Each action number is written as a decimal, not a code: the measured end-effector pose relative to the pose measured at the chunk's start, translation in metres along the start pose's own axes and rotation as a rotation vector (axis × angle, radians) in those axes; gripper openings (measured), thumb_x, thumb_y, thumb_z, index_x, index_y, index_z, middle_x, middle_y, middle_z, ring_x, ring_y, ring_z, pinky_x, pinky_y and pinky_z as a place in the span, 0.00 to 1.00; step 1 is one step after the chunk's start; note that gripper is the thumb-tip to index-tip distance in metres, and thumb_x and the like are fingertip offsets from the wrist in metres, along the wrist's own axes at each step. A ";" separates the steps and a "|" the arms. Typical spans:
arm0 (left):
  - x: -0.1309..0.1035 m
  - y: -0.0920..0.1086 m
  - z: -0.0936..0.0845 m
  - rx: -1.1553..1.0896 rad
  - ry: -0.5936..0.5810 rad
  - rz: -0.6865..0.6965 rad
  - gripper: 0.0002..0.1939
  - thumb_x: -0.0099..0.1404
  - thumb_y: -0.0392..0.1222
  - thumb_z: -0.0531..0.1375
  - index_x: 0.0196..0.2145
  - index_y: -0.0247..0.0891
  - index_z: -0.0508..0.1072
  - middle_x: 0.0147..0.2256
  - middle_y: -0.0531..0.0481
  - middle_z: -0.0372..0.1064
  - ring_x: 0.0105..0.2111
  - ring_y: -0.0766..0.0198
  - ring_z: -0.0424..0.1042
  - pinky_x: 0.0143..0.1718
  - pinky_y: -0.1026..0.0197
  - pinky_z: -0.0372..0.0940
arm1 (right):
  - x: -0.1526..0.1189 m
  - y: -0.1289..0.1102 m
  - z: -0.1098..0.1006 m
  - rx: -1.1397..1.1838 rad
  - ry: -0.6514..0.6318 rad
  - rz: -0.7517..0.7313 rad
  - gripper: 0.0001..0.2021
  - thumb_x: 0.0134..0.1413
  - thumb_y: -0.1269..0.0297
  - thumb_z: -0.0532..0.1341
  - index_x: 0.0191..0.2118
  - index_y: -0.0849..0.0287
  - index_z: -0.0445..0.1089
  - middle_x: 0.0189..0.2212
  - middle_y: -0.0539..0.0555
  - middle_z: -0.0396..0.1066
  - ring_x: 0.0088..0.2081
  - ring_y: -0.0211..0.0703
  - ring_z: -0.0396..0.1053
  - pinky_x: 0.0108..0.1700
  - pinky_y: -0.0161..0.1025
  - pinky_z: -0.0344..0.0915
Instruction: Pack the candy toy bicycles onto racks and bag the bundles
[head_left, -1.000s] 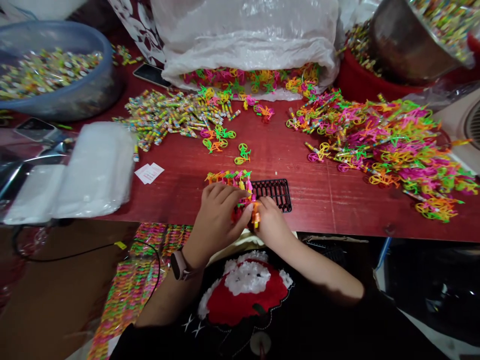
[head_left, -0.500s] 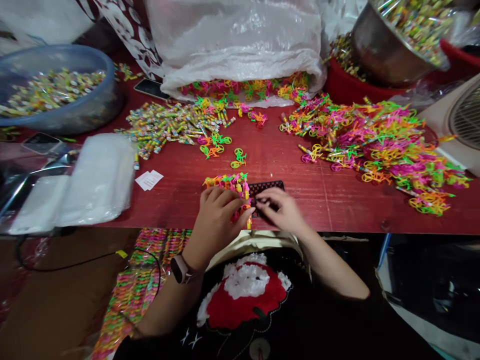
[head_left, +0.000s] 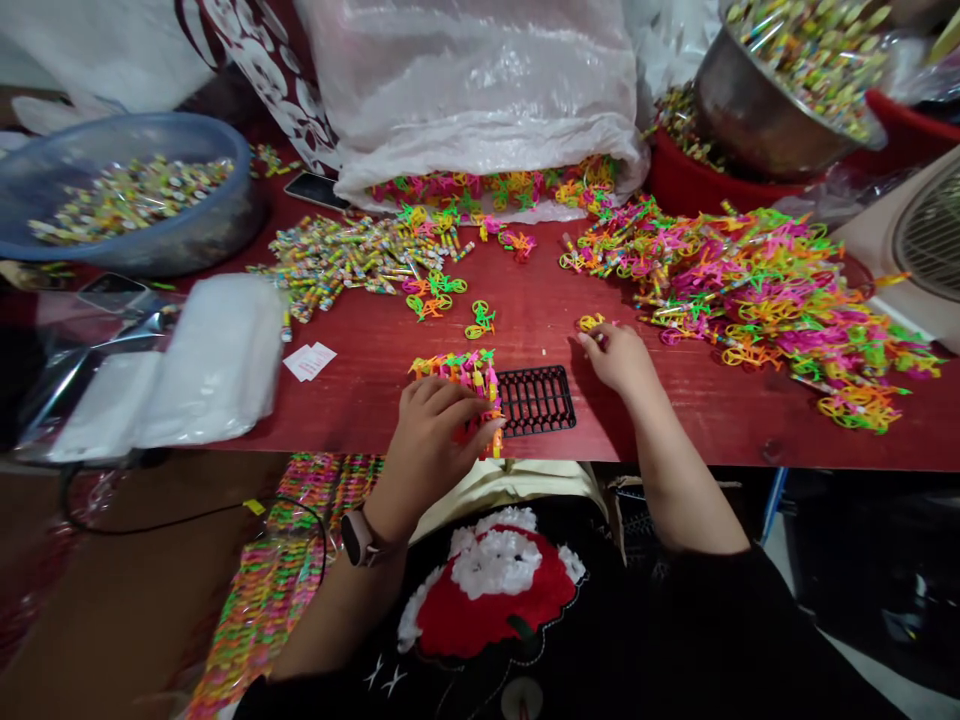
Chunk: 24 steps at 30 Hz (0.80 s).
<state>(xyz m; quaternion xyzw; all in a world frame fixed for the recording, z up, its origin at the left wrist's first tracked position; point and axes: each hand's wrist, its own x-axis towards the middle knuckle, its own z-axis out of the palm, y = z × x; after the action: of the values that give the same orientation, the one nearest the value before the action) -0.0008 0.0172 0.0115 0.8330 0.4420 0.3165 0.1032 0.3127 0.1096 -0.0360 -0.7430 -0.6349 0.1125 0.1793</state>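
My left hand is curled over a row of colourful plastic toys, its thumb along the row's right side. These toys stand packed on the left part of a black slotted rack. The rack's right part is bare, with its slots showing. To the right of the rack, my right hand pinches a small toy bicycle whose yellow wheel sticks out beyond the fingers. The rest of this toy is hidden by the hand. Loose toy bicycles lie behind the rack.
A large pile of toy bicycles lies at right, beside a fan. Wrapped candy-like tubes are heaped at left, near a blue basin. Clear bags and small white cards lie at left; a white sack stands behind.
My right hand has left the rack and moved right to a toy bicycle, which has come closer to me. The rack's bare slots are uncovered. My left hand has stayed on the row.
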 end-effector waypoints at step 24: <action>-0.009 0.011 -0.006 -0.059 -0.100 0.133 0.04 0.69 0.35 0.65 0.38 0.42 0.73 0.41 0.50 0.78 0.46 0.55 0.70 0.60 0.43 0.60 | -0.083 -0.081 0.059 0.554 -0.154 -0.463 0.07 0.61 0.75 0.64 0.39 0.58 0.78 0.37 0.56 0.79 0.42 0.49 0.74 0.49 0.44 0.69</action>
<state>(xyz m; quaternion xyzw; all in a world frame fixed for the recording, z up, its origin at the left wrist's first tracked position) -0.0007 0.0024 0.0174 0.8718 0.3706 0.2935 0.1284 0.2026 0.0460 -0.0618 -0.4921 -0.7434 0.2921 0.3464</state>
